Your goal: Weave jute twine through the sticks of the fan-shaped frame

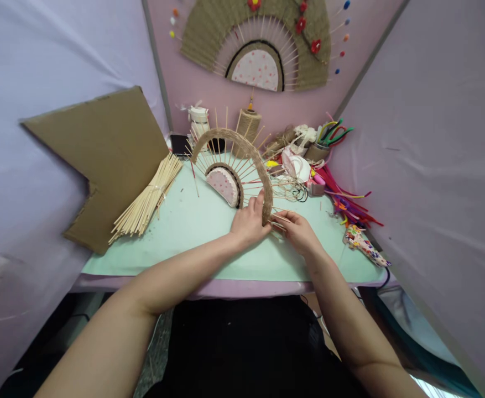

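Note:
A half-round fan frame [262, 171] of thin wooden sticks stands tilted on the green table top. Brown twine is woven through its sticks in an arc, and at its centre sits a pink dotted half-disc [222, 184] edged with brown and black. My left hand [248, 222] grips the lower right end of the frame, fingers closed around the woven band. Beside it, my right hand [298, 231] pinches the outer ends of the lowest sticks, just beyond the twine. Exactly what lies between its fingertips is partly hidden.
A bundle of thin sticks [146, 199] leans by a cut cardboard sheet [101, 160] at left. Behind stand a twine spool [248, 126] and a white roll [199, 119]. Pipe cleaners [350, 196] and a patterned glue gun [366, 246] lie right. A finished fan [201, 41] hangs behind.

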{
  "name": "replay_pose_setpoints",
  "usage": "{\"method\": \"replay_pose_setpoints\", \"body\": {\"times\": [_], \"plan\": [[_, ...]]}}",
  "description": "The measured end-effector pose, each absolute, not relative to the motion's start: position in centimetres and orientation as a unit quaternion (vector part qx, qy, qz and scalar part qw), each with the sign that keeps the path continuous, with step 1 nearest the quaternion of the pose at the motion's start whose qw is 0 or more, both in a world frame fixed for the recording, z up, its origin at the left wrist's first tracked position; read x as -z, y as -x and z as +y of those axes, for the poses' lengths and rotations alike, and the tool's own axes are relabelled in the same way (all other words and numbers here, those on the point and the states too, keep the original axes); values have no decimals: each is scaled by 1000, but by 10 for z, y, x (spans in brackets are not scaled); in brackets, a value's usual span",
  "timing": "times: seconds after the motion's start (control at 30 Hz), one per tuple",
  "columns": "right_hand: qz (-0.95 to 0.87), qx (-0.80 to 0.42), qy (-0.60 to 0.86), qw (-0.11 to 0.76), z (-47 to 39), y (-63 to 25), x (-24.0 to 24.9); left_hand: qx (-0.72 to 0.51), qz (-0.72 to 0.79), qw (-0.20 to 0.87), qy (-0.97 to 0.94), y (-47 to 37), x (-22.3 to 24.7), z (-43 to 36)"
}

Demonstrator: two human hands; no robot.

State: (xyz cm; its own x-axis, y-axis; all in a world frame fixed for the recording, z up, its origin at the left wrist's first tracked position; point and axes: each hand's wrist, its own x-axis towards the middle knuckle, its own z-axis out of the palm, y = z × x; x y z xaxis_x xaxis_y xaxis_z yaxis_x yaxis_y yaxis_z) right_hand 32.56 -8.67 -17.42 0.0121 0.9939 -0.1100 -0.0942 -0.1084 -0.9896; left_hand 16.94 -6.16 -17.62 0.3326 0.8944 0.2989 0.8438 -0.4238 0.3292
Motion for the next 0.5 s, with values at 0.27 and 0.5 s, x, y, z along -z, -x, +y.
{"method": "replay_pose_setpoints", "body": {"times": [0.27, 0.5], "plan": [[-538, -365, 612, 450, -99, -340, 172, -223, 529, 55, -817, -168, 175, -63], [-685, -195, 621, 327, -135, -356, 171, -226, 527, 56, -817, -167, 177, -61]]}}
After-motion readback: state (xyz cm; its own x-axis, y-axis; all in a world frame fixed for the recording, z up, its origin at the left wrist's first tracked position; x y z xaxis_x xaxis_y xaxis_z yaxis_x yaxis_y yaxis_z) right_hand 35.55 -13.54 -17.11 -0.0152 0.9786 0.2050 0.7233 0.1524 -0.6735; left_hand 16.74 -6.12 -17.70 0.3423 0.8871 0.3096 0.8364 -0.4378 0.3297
